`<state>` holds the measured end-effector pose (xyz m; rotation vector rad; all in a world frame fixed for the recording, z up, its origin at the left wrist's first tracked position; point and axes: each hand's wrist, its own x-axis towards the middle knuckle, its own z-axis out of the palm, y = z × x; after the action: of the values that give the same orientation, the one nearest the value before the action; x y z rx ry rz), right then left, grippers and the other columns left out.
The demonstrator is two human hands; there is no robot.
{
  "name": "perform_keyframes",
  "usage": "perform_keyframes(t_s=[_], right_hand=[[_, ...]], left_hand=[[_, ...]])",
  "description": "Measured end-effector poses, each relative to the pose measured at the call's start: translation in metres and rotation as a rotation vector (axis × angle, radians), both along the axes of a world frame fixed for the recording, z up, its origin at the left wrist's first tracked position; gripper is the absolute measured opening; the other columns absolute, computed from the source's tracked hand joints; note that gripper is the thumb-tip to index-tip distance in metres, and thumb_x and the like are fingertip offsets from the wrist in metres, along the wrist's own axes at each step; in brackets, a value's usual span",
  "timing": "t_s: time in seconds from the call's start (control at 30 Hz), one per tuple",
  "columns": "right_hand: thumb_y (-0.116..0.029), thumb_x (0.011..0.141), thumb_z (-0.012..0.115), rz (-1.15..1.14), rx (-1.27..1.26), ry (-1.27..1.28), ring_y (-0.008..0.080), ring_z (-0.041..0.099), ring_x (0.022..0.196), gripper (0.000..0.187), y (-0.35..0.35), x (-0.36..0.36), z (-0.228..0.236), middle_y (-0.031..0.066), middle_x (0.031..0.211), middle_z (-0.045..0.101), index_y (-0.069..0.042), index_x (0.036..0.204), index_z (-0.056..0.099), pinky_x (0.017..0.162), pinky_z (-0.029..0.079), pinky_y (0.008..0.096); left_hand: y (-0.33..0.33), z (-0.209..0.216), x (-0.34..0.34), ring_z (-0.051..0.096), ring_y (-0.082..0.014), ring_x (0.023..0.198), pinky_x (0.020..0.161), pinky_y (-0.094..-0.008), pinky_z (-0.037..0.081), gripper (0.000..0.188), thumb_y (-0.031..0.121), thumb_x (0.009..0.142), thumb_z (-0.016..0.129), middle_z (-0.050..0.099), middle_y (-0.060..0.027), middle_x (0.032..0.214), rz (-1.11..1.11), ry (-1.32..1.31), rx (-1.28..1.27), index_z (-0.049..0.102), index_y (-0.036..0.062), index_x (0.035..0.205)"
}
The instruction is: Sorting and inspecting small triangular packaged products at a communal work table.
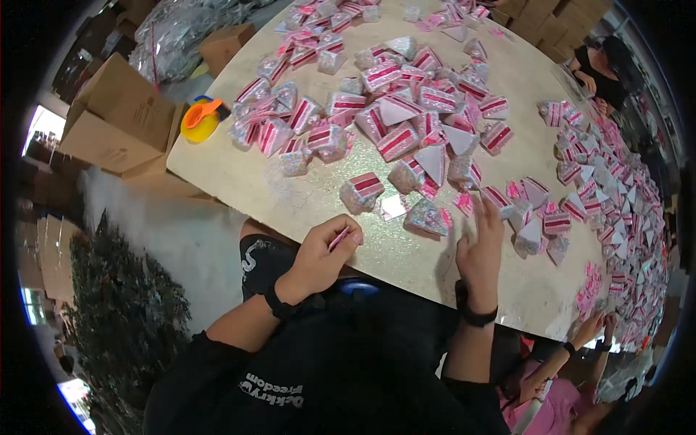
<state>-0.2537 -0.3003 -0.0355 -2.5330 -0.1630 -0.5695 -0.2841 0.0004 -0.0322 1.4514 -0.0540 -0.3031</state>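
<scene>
On table (413, 264), clear bags (424, 216) hold pink-white wedges (399, 142); left grip (323, 249) pinches pink piece (338, 239), right grip (481, 257) half-open, empty.

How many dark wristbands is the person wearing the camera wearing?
2. One dark wristband sits behind the left hand, which holds a small pink piece; the other wristband sits behind the open right hand. Both wrists show, so none seems hidden.

White two-line lettering (274, 392), upside down, on black shirt (355, 348).
</scene>
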Motion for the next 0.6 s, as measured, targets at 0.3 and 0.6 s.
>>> perform_keyframes(t_s=[0.3,0.6], right_hand=[[0.002,0.079,0.072,0.185,-0.019,0.079,0.0358,0.062,0.113,0.032,-0.017,0.023,-0.032,0.0120,0.117,0.070,-0.007,0.110,0.074,0.098,0.050,0.0453],[-0.002,0.072,0.082,0.843,0.233,0.179,0.0282,0.069,0.084,0.032,0.075,-0.018,0.092,0.0075,0.094,0.073,-0.008,0.104,0.078,0.072,0.054,0.0368]], left_hand=[[0.029,0.009,-0.022,0.047,-0.0028,0.073,0.065,-0.0213,0.039,0.015,0.017,0.107,0.058,0.054,0.0043,0.082,0.109,0.030,0.061,0.058,0.0042,0.099],[0.019,0.047,-0.014,0.063,-0.0187,0.087,0.081,-0.0297,0.051,0.057,0.025,0.078,0.093,0.063,-0.0055,0.096,-0.193,-0.429,0.329,0.061,0.0060,0.121]])
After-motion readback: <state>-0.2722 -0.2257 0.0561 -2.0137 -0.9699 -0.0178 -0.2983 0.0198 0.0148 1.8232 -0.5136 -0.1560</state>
